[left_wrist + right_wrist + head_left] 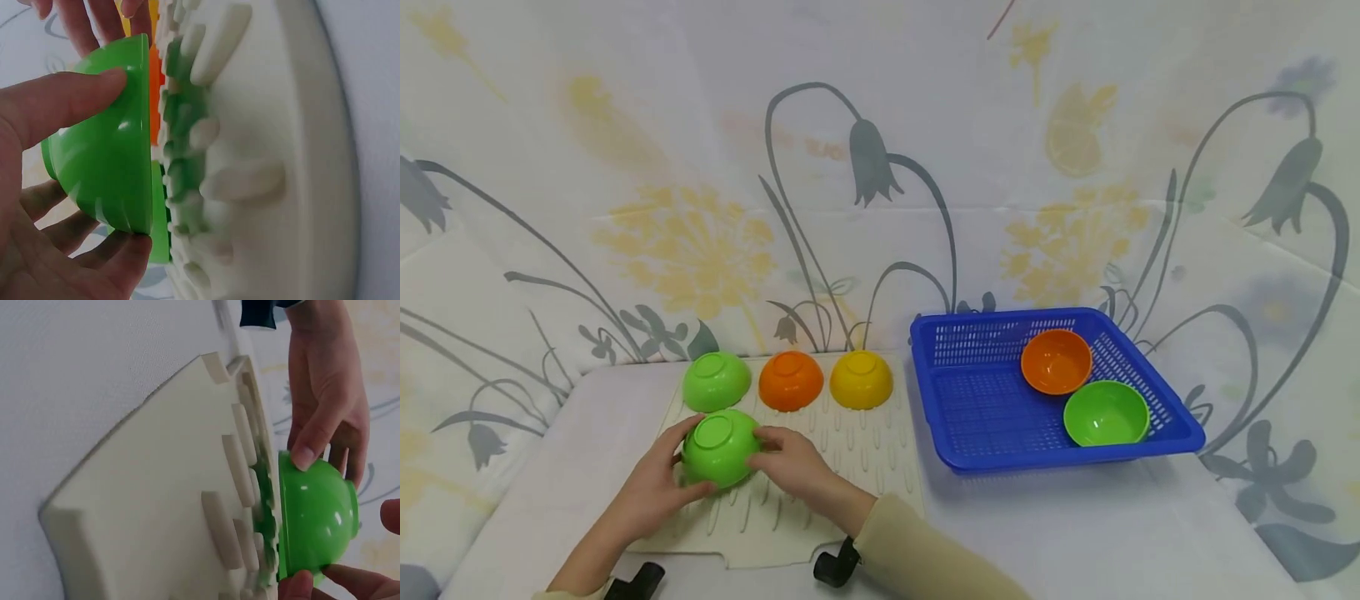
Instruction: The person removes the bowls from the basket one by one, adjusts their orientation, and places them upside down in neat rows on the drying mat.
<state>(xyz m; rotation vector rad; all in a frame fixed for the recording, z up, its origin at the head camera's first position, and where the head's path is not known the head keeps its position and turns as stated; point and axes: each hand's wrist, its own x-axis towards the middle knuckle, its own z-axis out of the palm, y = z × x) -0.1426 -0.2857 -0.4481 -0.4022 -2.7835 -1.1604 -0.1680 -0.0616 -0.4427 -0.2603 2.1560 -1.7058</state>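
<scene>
A green bowl [721, 450], upside down, is held between both hands low over a cream draining mat [805, 517] with raised ridges. My left hand [658, 487] grips its left side, thumb near the rim and fingers curled round the far side, as the left wrist view [69, 244] also shows. On the bowl's right side, my right hand [797, 462] pinches near the rim with thumb and fingers. Whether the rim touches the ridges, I cannot tell. Behind it, another green bowl [717, 382], an orange bowl [790, 382] and a yellow bowl [861, 380] lie upside down in a row.
To the right of the mat stands a blue plastic basket [985, 458]. Inside it, at its right side, are an orange bowl [1056, 362] and a green bowl [1107, 414], both with openings up. A flower-patterned cloth [925, 125] hangs behind the white table [1045, 533].
</scene>
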